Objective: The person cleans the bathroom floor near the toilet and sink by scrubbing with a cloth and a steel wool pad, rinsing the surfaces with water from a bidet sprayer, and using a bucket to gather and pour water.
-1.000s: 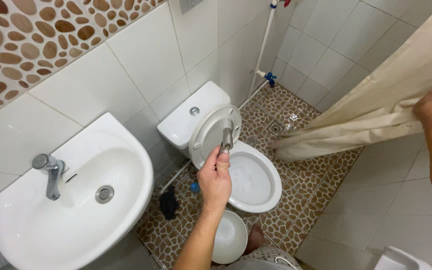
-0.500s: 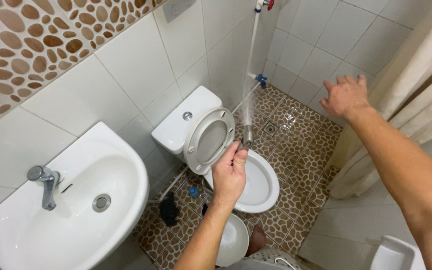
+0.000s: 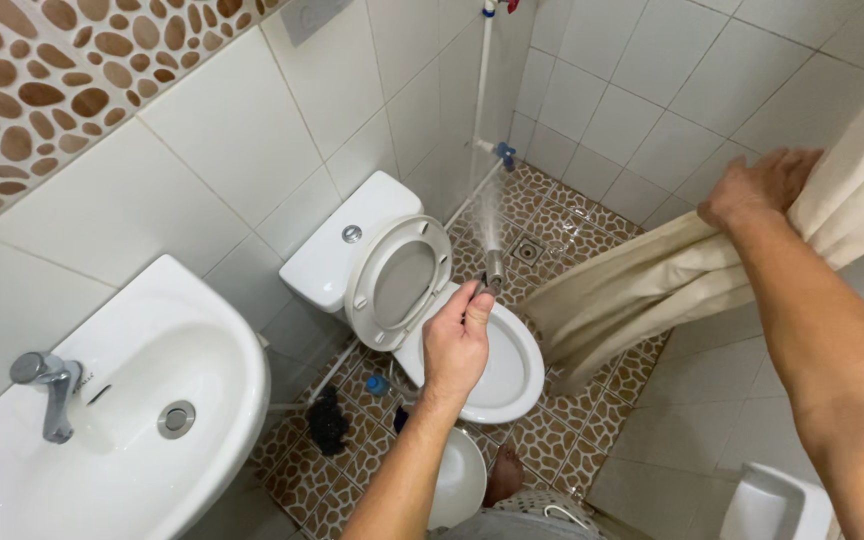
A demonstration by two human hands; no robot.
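My left hand (image 3: 457, 340) grips a metal spray nozzle (image 3: 493, 270) above the white toilet bowl (image 3: 514, 388). A fine jet of water leaves the nozzle toward the tiled corner floor. The toilet seat (image 3: 397, 283) stands raised against the cistern (image 3: 337, 252). My right hand (image 3: 757, 190) clutches the beige shower curtain (image 3: 652, 285), bunching it and pulling it aside at the right. The curtain's lower folds hang over the patterned floor beside the bowl.
A white washbasin (image 3: 102, 420) with a chrome tap (image 3: 47, 385) is at the lower left. A white pipe with a blue valve (image 3: 503, 152) runs down the corner. A floor drain (image 3: 527, 251), a white bucket (image 3: 462, 475), a dark cloth (image 3: 327, 420) and my foot (image 3: 503, 474) are below.
My right hand went from reaching out open to gripping the curtain and drawing it across. My left hand keeps the nozzle, which now sprays toward the corner; the view shifted slightly left.
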